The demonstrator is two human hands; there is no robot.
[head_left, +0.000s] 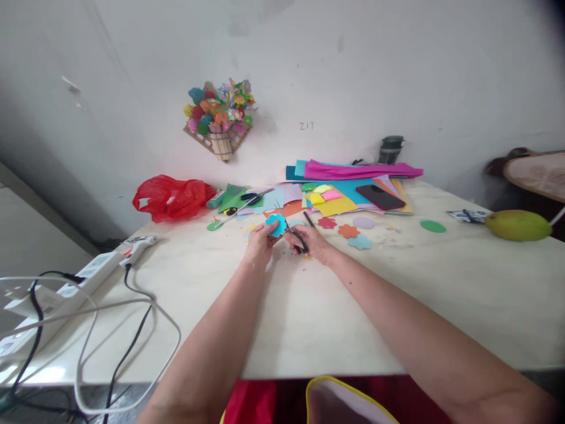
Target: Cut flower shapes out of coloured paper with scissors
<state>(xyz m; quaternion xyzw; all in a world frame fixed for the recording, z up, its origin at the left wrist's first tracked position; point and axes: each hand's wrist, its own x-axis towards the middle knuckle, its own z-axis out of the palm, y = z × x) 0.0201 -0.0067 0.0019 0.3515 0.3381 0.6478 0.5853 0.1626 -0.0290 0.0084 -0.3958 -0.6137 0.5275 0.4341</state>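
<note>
Blue scalloped cutout (pixel 278 225) between left hand (pixel 259 240) and scissors (pixel 303 242)

Setup, largest first: pale desk (pixel 318 318) against the wall. Coloured sheets (pixel 353 189) stacked toward its far edge; red plastic bag (pixel 170 199) left of them.

Both hands meet near mid-desk, short of the sheets. Left fingers: closed in a pinch on the near-left part of the cutout, holding it just above the desk. Right hand (pixel 314 242): fingers curled round the scissor handles, blades pointing at the cutout's right side. Blade gap and exact contact with the edge too small to tell from this view.

Smaller items: red flower shape (pixel 327 223) and orange flower shape (pixel 348 231), lying beyond and to the right of the right hand; tiny paper scraps around the hands.

Technique note (judgement): turn the paper into the blades rather than swinging the scissors; short snips into each notch, pinch well clear of the cutting line, outline facing up and visible.
</note>
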